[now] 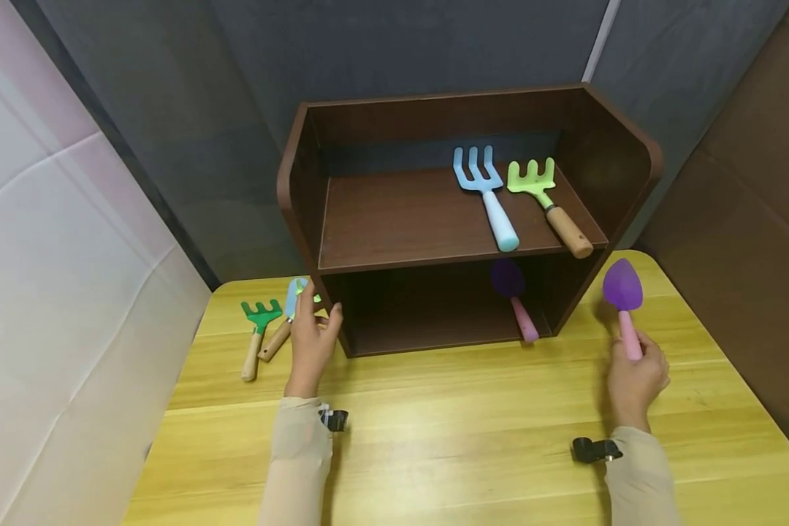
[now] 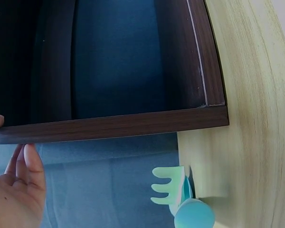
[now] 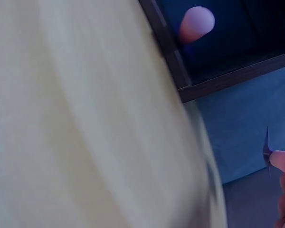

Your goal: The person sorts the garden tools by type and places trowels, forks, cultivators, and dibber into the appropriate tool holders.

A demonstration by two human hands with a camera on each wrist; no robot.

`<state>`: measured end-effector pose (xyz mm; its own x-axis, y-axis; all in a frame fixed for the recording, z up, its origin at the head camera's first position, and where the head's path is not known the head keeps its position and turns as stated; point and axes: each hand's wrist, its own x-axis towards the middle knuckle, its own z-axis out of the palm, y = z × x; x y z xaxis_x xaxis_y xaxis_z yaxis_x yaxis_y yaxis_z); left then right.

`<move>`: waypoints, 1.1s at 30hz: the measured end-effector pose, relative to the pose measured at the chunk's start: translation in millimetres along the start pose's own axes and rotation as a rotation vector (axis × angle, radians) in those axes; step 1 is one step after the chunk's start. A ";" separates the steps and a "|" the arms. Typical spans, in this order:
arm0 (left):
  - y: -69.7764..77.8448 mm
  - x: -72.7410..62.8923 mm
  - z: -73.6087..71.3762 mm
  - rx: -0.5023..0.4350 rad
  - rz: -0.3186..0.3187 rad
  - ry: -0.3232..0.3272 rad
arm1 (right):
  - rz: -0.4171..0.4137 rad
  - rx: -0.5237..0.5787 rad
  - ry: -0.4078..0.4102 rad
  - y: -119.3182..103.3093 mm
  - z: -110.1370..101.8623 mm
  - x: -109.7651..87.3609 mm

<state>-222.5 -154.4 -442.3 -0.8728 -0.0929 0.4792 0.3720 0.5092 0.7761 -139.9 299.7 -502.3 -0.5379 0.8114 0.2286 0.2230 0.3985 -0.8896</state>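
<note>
trowel, purple and pink, pointed blade-up from the grasp of the right hand, near the right edge of the table. the left hand straddled the left side of the shelf, seemingly pinching it. another trowel lay on the lower level near its right front corner. a blue fork and a lime fork lay above, near the top level's right end; a green fork lay near the table's far left corner.
</note>
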 end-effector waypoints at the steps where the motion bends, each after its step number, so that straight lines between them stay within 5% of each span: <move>1: 0.0 0.3 0.0 -0.001 -0.001 -0.002 | -0.014 0.004 0.012 -2.2 -1.0 0.7; 9: 0.0 0.8 0.0 0.000 0.000 -0.007 | -0.047 0.045 0.076 -23.5 -10.6 5.4; 22: 0.6 2.2 1.0 -0.001 0.020 -0.018 | -0.070 0.095 0.069 -42.0 -29.7 6.7; 33: -1.0 1.4 0.7 -0.004 -0.024 -0.018 | -0.072 0.093 0.050 -45.9 -49.5 4.5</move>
<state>-224.3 -154.3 -442.7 -0.8868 -0.0899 0.4533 0.3521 0.5037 0.7889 -112.3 306.2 -440.9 -0.5081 0.8032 0.3109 0.1072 0.4171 -0.9025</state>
